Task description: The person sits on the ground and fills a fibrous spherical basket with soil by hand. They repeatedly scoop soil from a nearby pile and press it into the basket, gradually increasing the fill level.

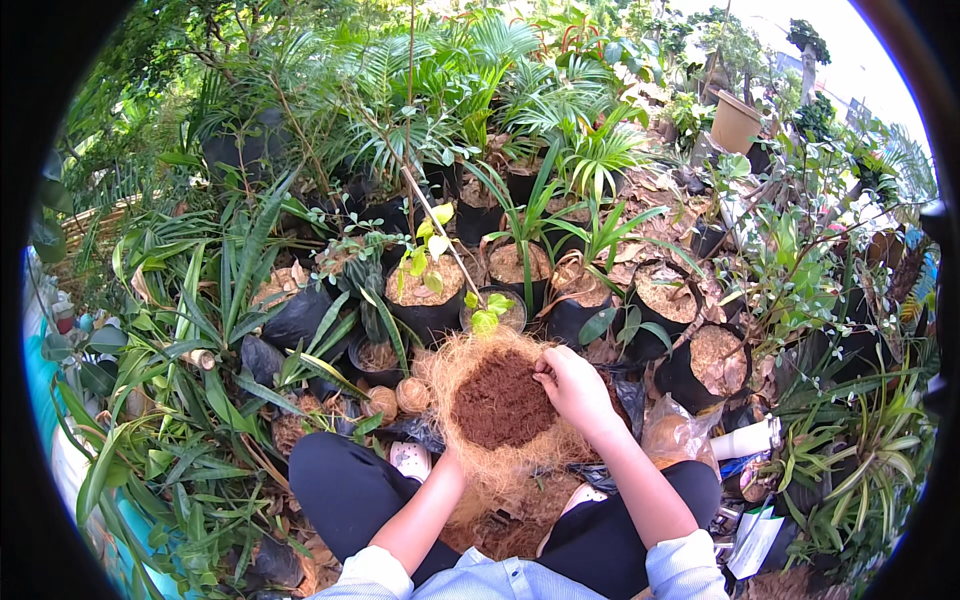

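A shallow nest of pale coconut fibre (491, 469) is held up before my knees. Dark brown crumbly potting material (499, 405) fills its middle. My left hand (454, 466) supports the nest from its lower left side; the fingers are hidden by the fibre. Over the right edge of the brown material is my right hand (562, 382), thumb and fingertips drawn together. Whether a pinch of material sits between those fingertips is too small to tell. Just beyond the nest, a small potted plant with light green leaves (486, 319) has a long thin stem.
Soil-filled black grow bags (431, 315) stand in rows ahead. Fibre balls (412, 395) lie left of the nest. At right are a clear plastic bag (679, 431), a white cylinder (742, 439) and a white printed packet (754, 541). Strap-leaved plants (187, 420) crowd my left side.
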The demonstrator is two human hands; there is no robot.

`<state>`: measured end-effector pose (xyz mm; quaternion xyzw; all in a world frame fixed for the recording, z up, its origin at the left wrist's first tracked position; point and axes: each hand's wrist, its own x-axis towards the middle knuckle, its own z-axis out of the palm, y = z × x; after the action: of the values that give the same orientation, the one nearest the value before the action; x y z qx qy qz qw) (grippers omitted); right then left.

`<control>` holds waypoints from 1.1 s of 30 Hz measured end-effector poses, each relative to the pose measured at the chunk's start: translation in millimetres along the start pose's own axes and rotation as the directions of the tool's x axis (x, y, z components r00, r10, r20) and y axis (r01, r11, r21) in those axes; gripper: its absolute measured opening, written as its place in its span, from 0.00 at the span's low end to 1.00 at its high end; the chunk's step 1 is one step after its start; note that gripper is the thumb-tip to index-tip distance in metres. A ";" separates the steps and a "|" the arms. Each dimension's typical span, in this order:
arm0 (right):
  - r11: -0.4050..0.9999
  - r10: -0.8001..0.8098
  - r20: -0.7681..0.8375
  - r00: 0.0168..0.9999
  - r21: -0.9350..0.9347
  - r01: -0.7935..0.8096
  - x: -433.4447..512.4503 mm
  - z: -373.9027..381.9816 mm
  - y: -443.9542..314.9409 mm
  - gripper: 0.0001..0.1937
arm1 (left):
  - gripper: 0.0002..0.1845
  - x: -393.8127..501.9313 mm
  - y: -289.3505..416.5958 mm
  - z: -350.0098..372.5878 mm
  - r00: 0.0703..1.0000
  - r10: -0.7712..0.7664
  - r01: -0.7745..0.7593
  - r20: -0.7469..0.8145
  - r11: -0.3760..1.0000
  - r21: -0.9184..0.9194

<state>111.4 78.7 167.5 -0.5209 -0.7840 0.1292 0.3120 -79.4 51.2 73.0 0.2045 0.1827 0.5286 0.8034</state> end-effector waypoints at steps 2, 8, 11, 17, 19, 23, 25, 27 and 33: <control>0.997 0.030 0.045 0.999 -0.071 -0.026 1.6 -0.5 -2.3 0.05 | 0.25 -0.9 0.1 2.6 1.000 -0.002 0.002 0.004 1.000 0.015; 0.998 -0.048 0.129 0.991 0.046 0.043 4.2 -15.6 -2.6 0.07 | 0.26 -1.1 -1.4 4.2 1.000 0.011 -0.012 0.020 0.998 0.057; 0.995 -0.095 0.275 0.957 0.039 0.088 3.7 -19.7 -5.3 0.11 | 0.27 -1.5 -2.1 1.8 0.983 0.015 0.025 0.183 0.977 -0.213; 0.986 -0.134 0.442 0.887 0.153 0.072 -2.9 -17.6 -16.1 0.14 | 0.29 0.1 -4.4 -0.6 1.000 -0.012 0.012 0.001 0.997 -0.079; 0.982 -0.141 0.477 0.868 0.181 0.060 -5.0 -15.3 -18.7 0.14 | 0.29 0.7 -6.0 -3.4 0.998 -0.020 0.016 -0.061 0.998 -0.054; 0.963 -0.183 0.441 0.878 0.258 0.071 -10.4 -8.9 -26.1 0.15 | 0.30 6.1 -13.6 -14.3 0.996 -0.018 0.003 -0.086 0.986 -0.167; 0.977 -0.164 0.448 0.879 0.196 0.083 -14.0 -0.7 -35.6 0.16 | 0.30 9.4 -17.5 -20.1 0.999 -0.007 -0.001 -0.031 0.966 -0.260; 0.967 -0.244 0.386 0.890 0.168 0.193 -15.5 0.0 -39.5 0.14 | 0.31 11.0 -18.6 -24.8 0.999 -0.025 0.017 -0.020 0.944 -0.329; 0.983 -0.174 0.415 0.893 0.129 0.132 -24.8 11.2 -49.3 0.12 | 0.30 7.8 -19.7 -27.5 0.994 0.086 -0.053 0.073 0.929 -0.365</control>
<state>74.6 37.0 176.1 -0.4013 -0.8643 0.2524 0.1681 -75.3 55.0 38.7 0.0821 0.0391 0.5717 0.8154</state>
